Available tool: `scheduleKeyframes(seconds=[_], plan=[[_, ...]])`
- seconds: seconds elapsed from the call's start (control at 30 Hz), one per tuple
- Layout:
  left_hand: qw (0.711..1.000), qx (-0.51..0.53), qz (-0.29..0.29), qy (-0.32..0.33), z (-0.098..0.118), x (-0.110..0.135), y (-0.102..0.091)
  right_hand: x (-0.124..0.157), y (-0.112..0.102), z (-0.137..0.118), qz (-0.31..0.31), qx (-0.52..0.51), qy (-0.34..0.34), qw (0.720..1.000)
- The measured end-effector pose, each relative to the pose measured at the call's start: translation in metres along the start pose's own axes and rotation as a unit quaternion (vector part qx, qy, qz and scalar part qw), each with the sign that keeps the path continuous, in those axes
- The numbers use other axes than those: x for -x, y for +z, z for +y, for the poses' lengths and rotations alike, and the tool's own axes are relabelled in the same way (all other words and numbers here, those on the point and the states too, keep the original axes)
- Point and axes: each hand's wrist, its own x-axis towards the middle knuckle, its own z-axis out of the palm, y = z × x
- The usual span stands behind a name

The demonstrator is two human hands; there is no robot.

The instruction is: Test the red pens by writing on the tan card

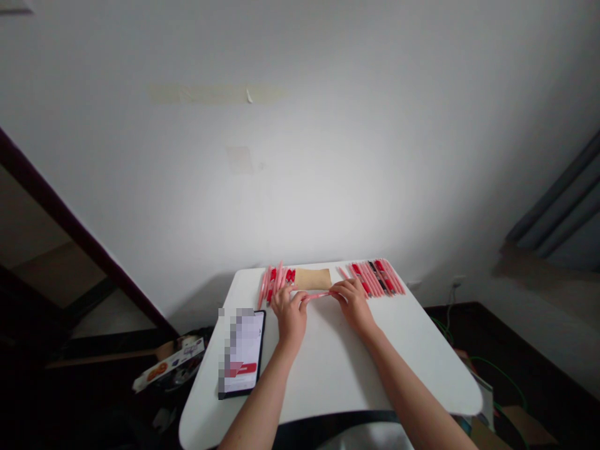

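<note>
A slim pink pen [319,295] lies level between my two hands, just above the white table. My left hand [290,312] pinches one end of it, and my right hand [352,305] has its fingers closed on the other end. Behind my left hand lies a loose group of pink and red pens [269,284]. To the right of my right hand, pink pens [396,278] lie side by side in a row, with red ones and a black pen [377,278] among them. Between the two groups sits a tan paper-like pouch [312,279].
A phone or tablet [244,353] with a lit, partly blurred screen lies at the left of the white table [337,381]. The wall [319,200] stands right behind the table. Boxes and green cables [506,375] are on the floor at right; clutter [171,362] lies at left.
</note>
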Motion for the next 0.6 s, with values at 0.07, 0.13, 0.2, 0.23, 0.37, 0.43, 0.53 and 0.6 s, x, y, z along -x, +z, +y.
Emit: scheduleKeyframes(seconds=[0.07, 0.13, 0.2, 0.23, 0.37, 0.43, 0.53, 0.6], plan=[[1.0, 0.0, 0.0, -0.001, 0.0008, 0.0, -0.0005, 0.0001, 0.0001, -0.001, -0.004, -0.001, 0.001, 1.0], [1.0, 0.002, 0.0, 0.0, 0.0013, -0.0004, -0.0008, 0.0002, 0.0002, -0.001, -0.003, -0.003, 0.002, 1.0], [1.0, 0.004, -0.002, 0.002, 0.0013, -0.0008, -0.0009, 0.0, 0.0001, -0.0006, -0.003, -0.005, 0.002, 1.0], [1.0, 0.005, -0.003, 0.003, 0.0011, -0.0009, -0.0009, -0.0002, 0.0, -0.0004, -0.002, -0.006, 0.001, 1.0], [1.0, 0.007, -0.007, 0.008, -0.0002, -0.0007, -0.0003, -0.0008, -0.0004, 0.0002, 0.001, -0.013, -0.004, 1.0], [1.0, 0.007, -0.009, 0.007, -0.0008, -0.0005, 0.0, -0.0008, -0.0003, 0.0004, 0.0, -0.016, -0.004, 1.0], [1.0, 0.008, -0.012, 0.004, -0.001, -0.0007, 0.0001, -0.0007, -0.0002, 0.0003, -0.003, -0.021, 0.0, 1.0], [1.0, 0.007, -0.016, 0.002, -0.0005, -0.001, -0.0001, -0.0009, -0.0007, -0.0002, -0.002, -0.027, 0.004, 1.0]])
